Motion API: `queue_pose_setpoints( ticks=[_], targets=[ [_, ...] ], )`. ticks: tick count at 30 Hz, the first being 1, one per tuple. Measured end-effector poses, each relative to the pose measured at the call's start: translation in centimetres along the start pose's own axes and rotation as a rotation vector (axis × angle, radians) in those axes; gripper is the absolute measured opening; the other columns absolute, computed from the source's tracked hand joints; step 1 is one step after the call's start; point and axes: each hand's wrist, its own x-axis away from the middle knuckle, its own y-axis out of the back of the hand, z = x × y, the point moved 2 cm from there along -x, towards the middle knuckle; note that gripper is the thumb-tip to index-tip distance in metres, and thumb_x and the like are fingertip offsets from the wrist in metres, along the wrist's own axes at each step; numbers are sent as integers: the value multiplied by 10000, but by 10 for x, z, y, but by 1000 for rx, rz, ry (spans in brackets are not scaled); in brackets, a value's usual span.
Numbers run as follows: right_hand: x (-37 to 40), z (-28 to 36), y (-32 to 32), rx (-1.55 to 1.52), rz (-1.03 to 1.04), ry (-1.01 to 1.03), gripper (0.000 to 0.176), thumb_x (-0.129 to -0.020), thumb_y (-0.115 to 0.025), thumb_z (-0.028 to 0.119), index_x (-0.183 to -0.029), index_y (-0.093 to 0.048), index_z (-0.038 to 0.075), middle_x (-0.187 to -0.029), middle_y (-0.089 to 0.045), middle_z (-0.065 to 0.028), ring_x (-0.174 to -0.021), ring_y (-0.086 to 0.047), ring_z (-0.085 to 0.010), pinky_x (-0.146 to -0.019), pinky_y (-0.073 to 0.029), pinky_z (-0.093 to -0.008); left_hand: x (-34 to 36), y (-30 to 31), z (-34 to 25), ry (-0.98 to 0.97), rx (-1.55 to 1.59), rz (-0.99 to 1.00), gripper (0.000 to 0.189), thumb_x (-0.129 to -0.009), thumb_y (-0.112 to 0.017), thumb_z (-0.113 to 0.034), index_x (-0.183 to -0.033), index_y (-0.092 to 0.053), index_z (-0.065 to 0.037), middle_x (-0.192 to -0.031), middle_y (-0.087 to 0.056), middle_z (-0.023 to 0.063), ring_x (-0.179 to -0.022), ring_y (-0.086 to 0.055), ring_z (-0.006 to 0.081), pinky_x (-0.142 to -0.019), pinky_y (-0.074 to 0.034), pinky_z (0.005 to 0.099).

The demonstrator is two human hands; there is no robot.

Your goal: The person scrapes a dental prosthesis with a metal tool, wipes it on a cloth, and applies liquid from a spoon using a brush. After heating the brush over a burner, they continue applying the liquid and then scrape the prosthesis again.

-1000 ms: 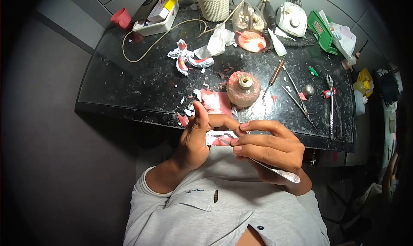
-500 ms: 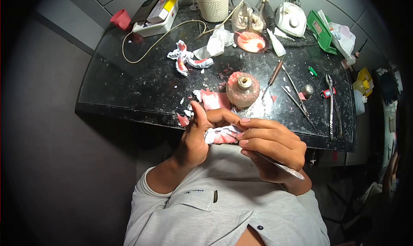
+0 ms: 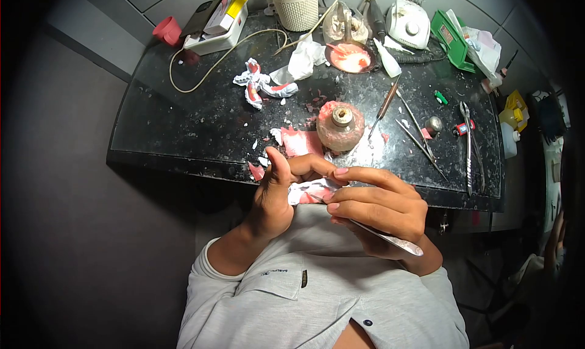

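Slightly leftward the right hand has been moved; a spatula is gripped in its fingers. The cast, lying left-right at frame centre, is pinched in the left hand, against the right fingertips.

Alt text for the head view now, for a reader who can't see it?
Two bare hands work close to the chest: the left hand grips a white and pink dental cast, the right hand holds a metal spatula beside it. Beyond is a cluttered dark worktop with a round pink-stained burner and hand tools.
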Motion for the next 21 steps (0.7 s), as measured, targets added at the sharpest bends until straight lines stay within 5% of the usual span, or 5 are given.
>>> queue_pose_setpoints(
  ticks=[21],
  targets=[
    [0,1,0,-14,-5,-35,261,-689,-837,-21,-928,-736,13,-909,-753,-88,-1001,-721,-337,-833,-603,-389,-1,3,0,0,-5,-22,1004,-982,-48,-727,-1020,-657,70,-945,-696,138,-890,-661,181,-857,-514,308]
  ],
)
